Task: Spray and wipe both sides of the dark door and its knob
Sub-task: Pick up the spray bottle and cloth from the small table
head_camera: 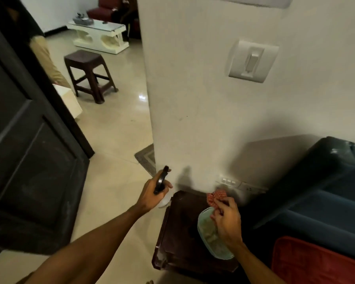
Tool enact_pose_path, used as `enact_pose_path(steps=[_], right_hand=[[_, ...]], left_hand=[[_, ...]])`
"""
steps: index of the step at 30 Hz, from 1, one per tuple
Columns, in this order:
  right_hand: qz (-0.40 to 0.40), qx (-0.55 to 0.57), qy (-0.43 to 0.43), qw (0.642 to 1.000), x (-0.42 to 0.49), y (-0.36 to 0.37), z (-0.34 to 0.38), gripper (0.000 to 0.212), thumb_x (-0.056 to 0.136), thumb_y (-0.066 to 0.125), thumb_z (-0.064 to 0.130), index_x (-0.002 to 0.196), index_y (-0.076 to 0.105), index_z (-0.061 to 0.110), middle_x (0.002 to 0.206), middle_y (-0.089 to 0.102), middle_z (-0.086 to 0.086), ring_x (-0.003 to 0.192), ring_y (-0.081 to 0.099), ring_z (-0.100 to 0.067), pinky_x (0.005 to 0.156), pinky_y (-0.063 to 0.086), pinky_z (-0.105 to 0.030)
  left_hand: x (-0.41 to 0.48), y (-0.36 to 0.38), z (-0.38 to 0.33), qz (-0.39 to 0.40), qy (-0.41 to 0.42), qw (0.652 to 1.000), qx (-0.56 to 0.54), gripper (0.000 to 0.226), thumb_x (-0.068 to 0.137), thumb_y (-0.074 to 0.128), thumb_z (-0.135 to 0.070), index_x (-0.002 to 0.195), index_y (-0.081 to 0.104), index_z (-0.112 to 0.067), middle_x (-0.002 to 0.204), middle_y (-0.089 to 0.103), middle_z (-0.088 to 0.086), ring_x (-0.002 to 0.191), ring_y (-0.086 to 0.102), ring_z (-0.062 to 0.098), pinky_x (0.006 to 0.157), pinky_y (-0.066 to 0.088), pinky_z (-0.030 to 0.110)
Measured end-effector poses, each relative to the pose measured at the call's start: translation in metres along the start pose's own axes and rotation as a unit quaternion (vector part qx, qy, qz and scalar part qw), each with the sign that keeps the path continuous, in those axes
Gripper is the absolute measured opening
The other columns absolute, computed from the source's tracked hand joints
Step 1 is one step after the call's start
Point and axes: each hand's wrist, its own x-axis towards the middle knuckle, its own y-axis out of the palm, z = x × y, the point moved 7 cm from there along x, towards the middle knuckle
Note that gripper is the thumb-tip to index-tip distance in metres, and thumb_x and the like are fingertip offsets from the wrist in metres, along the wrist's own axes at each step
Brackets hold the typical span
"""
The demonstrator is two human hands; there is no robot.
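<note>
- Head view: the left hand (152, 194) gripped the spray bottle (161, 181), fingers curled round its neck, likely ready to spray.
- Above the dark surface (180, 232), beside a lidded container (209, 236), the right hand (228, 220) pinched the red checked cloth (215, 196) in its fingers, probably for wiping.
- At left the dark door (29, 140) stood open, well apart from the 2 hands; its knob was unseen.

Off-white wall (203, 89) ahead, rocker switch (253, 61) high, socket plate (240, 184) low. Glossy beige tile floor (115, 128). Brown stool (89, 72), white coffee table (98, 35) beyond. Dark blue sofa (326, 191) right, red cushion (316, 263) beside it.
</note>
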Motion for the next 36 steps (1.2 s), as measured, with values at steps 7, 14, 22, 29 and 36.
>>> enact_pose_path(steps=[7,14,22,29,36], right_hand=[[0.064,0.091,-0.107,0.988,0.006,0.010,0.108,0.070,0.088,0.066,-0.001,0.117,0.060,0.062,0.130,0.059,0.001,0.088,0.071,-0.033,0.068,0.064,-0.048],[0.093,0.027,-0.224,0.970,-0.023,0.016,0.219,0.044,0.087,0.068,-0.007,0.128,0.071,0.008,0.137,0.061,-0.012,0.120,0.060,-0.028,0.101,0.052,-0.025],[0.183,0.104,-0.267,0.941,-0.050,0.077,0.282,0.053,0.082,0.055,-0.013,0.119,0.077,0.018,0.122,0.072,-0.006,0.099,0.070,-0.031,0.070,0.055,-0.011],[0.223,0.126,-0.319,0.912,-0.082,0.143,0.344,0.053,0.083,0.054,-0.014,0.119,0.077,0.017,0.120,0.065,-0.003,0.093,0.068,-0.032,0.055,0.062,-0.027],[0.256,0.142,-0.349,0.890,-0.128,0.210,0.409,0.045,0.088,0.060,-0.011,0.123,0.075,0.013,0.131,0.062,-0.009,0.108,0.063,-0.029,0.068,0.059,-0.014]], left_hand=[[-0.034,-0.098,-0.072,-0.113,-0.003,0.994,0.001,0.061,0.092,0.071,-0.002,0.148,0.052,-0.020,0.097,0.075,0.009,0.087,0.075,0.023,0.084,0.063,0.039],[-0.106,-0.150,-0.072,-0.174,-0.047,0.982,0.054,0.027,0.100,0.072,-0.028,0.122,0.059,-0.021,0.071,0.072,0.003,0.070,0.072,0.016,0.078,0.052,0.022],[-0.194,-0.187,-0.042,-0.266,-0.162,0.949,0.042,0.036,0.103,0.065,-0.035,0.131,0.056,-0.014,0.079,0.070,0.008,0.072,0.072,0.015,0.071,0.039,-0.002],[-0.271,-0.233,-0.003,-0.342,-0.197,0.916,0.067,0.034,0.104,0.059,-0.048,0.118,0.064,-0.018,0.101,0.065,0.009,0.073,0.071,0.022,0.064,0.064,0.031],[-0.348,-0.293,0.040,-0.426,-0.243,0.863,0.118,0.028,0.103,0.059,-0.049,0.116,0.062,-0.024,0.112,0.057,-0.005,0.093,0.062,0.007,0.078,0.056,0.028]])
